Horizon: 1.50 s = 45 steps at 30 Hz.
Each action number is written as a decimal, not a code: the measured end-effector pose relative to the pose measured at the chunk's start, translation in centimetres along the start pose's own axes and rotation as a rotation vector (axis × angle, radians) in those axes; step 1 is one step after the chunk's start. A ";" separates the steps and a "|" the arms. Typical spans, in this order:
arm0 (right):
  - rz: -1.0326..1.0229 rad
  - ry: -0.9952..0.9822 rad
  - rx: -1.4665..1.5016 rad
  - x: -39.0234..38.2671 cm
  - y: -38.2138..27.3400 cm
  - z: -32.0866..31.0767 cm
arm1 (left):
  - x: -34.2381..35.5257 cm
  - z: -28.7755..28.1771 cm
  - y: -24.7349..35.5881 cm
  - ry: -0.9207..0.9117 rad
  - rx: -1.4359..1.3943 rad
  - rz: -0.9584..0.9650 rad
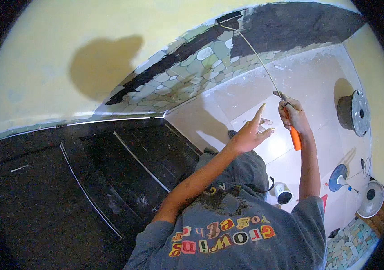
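Observation:
My right hand is closed around a paint roller with an orange handle. Its thin metal rod reaches up to a dark roller head against the upper part of a stone-patterned wall band, which is partly coated in dark paint. My left hand is raised just left of the roller handle, fingers apart and holding nothing, with pale smudges on the fingertips. My forearms rise from below, past my grey printed T-shirt and dark trousers.
Dark panels with pale strips lie at lower left. On the pale tiled floor are a round grey container, a small pot, a blue disc with a stem and a pale dish. Pebbled surface shows at lower right.

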State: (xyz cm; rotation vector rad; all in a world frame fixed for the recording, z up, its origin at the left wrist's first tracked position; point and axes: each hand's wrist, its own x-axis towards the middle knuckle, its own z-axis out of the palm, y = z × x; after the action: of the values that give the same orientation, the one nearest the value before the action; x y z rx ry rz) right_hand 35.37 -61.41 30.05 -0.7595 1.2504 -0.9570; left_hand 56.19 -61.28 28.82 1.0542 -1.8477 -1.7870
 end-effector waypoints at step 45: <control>-0.021 -0.104 0.047 -1.5 7.8 15.8 | -10.7 -5.4 -4.5 0.064 -0.162 -0.043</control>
State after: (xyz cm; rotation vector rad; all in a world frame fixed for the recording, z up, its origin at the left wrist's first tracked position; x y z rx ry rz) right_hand 52.18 -57.26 26.58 -0.7769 1.1281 -0.9491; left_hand 68.20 -56.98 27.71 1.0835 -1.6251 -1.8691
